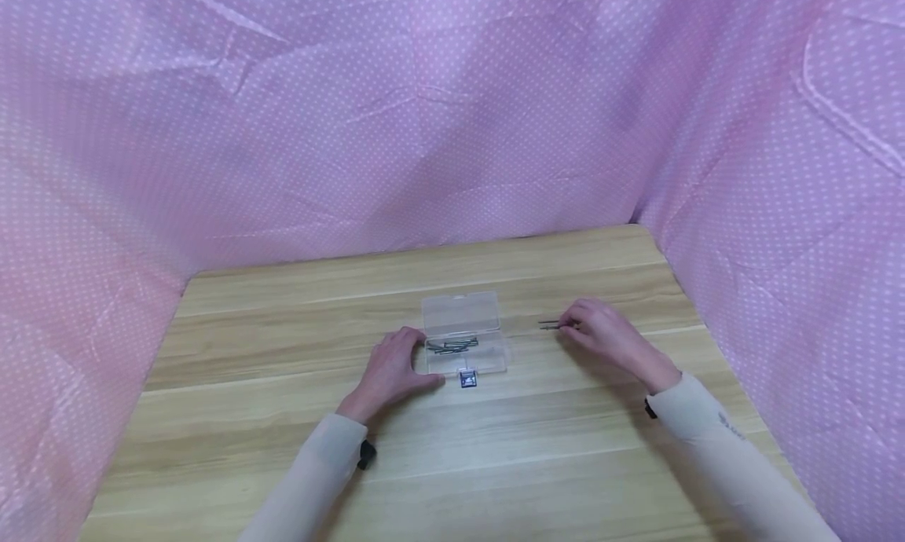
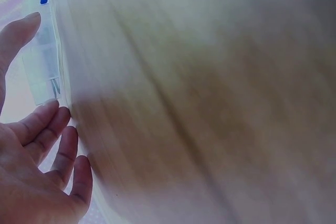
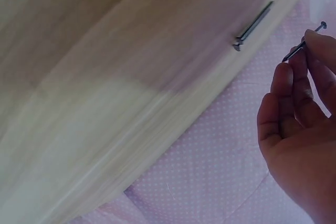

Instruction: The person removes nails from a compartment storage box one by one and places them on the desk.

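Note:
A clear plastic box (image 1: 484, 360) stands with its lid (image 1: 461, 313) folded back and several dark metal nails (image 1: 452, 346) inside. At the box's left end my left hand (image 1: 391, 367) holds it, thumb by the front edge and fingers by the back left corner. To the right of the box, my right hand (image 1: 601, 331) pinches a nail (image 3: 297, 50) between thumb and fingertips, its head and point sticking out either side. In the right wrist view, loose nails (image 3: 253, 25) lie side by side on the wood near that hand.
The box has a blue latch (image 1: 468, 379) hanging at its front. Everything is on a wooden table (image 1: 297, 314). Pink dotted cloth (image 1: 339, 133) hangs along the table's back and both sides. A dark band (image 1: 366, 454) shows at the left wrist.

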Motion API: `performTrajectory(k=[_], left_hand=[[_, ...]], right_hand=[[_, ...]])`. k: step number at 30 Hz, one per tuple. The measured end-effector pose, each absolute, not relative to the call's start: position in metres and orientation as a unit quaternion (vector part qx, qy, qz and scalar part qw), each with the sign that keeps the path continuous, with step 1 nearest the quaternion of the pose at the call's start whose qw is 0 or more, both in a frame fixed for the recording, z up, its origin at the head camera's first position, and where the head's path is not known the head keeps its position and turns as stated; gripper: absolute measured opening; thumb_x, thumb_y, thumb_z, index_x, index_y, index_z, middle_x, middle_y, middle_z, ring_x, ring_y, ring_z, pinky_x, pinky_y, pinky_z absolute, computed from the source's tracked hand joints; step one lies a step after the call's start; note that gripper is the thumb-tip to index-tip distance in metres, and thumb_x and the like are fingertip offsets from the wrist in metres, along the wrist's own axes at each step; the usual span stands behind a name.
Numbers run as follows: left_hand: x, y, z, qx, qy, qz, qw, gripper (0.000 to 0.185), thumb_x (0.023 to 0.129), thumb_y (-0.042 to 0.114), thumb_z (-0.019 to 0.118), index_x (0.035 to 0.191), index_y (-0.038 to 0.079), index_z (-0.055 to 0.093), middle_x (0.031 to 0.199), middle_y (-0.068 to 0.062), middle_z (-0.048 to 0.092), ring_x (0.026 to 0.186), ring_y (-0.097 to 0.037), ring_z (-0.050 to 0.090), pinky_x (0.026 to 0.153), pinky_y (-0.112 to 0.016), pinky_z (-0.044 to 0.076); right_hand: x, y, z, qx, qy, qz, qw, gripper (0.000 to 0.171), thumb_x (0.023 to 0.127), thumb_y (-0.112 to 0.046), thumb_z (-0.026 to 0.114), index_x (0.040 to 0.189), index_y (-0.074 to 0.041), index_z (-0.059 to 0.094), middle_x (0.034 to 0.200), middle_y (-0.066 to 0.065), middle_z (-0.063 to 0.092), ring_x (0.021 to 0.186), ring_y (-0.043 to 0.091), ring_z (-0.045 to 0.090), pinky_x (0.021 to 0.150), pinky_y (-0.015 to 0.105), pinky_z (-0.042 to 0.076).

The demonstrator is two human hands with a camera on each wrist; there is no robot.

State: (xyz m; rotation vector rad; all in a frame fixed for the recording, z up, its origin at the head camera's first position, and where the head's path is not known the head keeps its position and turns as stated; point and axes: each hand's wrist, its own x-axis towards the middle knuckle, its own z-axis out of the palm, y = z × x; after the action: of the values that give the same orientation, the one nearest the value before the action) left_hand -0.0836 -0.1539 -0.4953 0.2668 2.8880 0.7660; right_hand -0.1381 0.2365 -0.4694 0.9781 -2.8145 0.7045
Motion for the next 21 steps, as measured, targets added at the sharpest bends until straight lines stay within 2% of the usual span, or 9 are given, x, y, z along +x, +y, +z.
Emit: performTrajectory(k=[8,21], left_hand=[[-0.085,-0.153,-0.495,0.085,0.961,0.252,0.074,0.079,0.072,0.054,0.09,0.13,0.009,0.061,0.133,-0.008,0.062,0.123,-0.032,0.053,0.11,-0.053,0.041],[-0.084,-0.154,-0.494,0.09,0.961,0.252,0.073,0.079,0.072,0.053,0.09,0.13,0.008,0.061,0.132,-0.009,0.062,0.124,-0.033,0.053,0.111,-0.054,0.04]], right_hand=[[-0.146,0.234,-0.474,0.33,-0.925,0.187,0.028,0.009,0.088,-0.008,0.081,0.095,-0.006,0.076,0.094,0.008,0.073,0.09,0.029,0.07,0.086,0.048,0.058],[-0.15,0.228,-0.486,0.35,-0.919,0.181,0.032,0.006,0.086,-0.003,0.08,0.088,-0.007,0.075,0.088,0.005,0.071,0.084,0.027,0.067,0.081,0.046,0.058]])
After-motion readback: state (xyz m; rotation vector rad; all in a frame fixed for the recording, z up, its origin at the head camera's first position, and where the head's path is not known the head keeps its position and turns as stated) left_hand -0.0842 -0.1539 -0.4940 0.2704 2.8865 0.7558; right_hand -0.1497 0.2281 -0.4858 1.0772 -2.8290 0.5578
